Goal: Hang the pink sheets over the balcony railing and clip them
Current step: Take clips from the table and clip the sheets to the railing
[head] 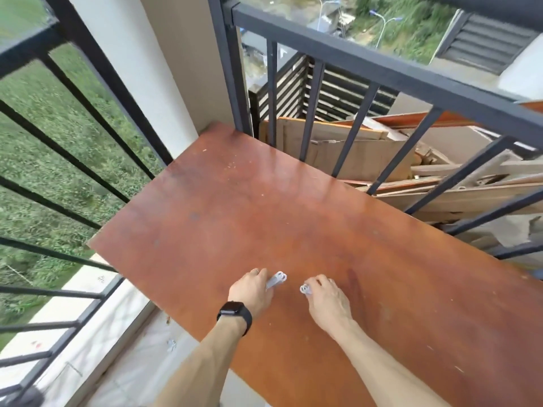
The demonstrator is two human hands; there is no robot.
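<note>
The clips are pale grey plastic pegs with small round loops at their ends. One clip (276,279) sticks out from my left hand (252,289), whose fingers are curled around its lower part. A second clip (305,289) shows only its looped end from my right hand (326,298), closed over the rest. Both hands hover just above a reddish-brown wooden board (264,201), scuffed and dusty. A black watch (235,314) sits on my left wrist. The black balcony railing (382,66) runs beyond the board and along my left, with grass far below. No pink sheets are in view.
</note>
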